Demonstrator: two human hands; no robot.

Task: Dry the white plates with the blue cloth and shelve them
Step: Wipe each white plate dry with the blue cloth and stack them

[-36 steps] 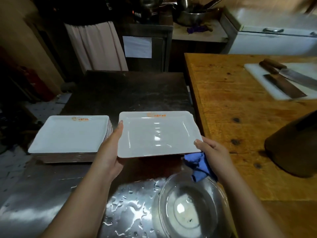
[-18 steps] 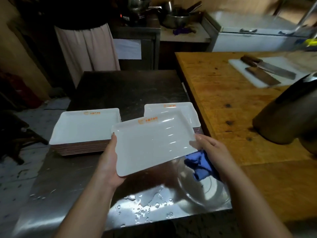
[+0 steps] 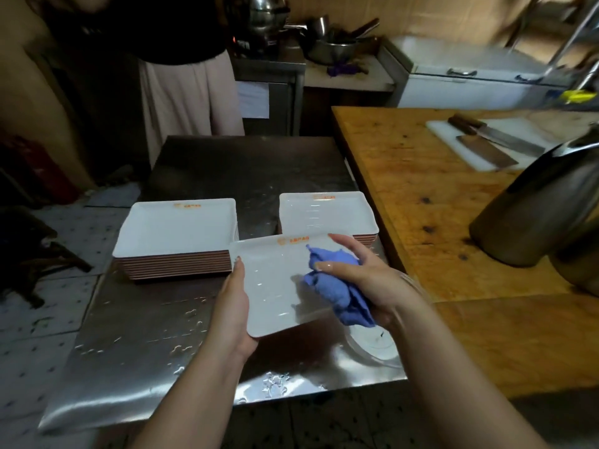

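Note:
A white rectangular plate [image 3: 272,280] with an orange logo is held above the wet steel table, tilted toward me. My left hand [image 3: 235,306] grips its left edge, thumb on top. My right hand [image 3: 363,280] holds a bunched blue cloth [image 3: 337,286] and presses it on the plate's right half. Behind the plate stand a tall stack of white plates [image 3: 178,234] at the left and a lower stack [image 3: 327,212] at the right.
The steel table [image 3: 136,335] is beaded with water. A clear glass bowl [image 3: 372,348] sits under my right wrist. A wooden counter [image 3: 437,202] at the right carries a cutting board with cleavers [image 3: 486,144] and a dark metal pot [image 3: 544,205]. A person [image 3: 181,76] stands beyond the table.
My right hand came out from under the plate's right edge and now presses the blue cloth onto its top face. The plate moved nearer to me; my left hand kept its grip.

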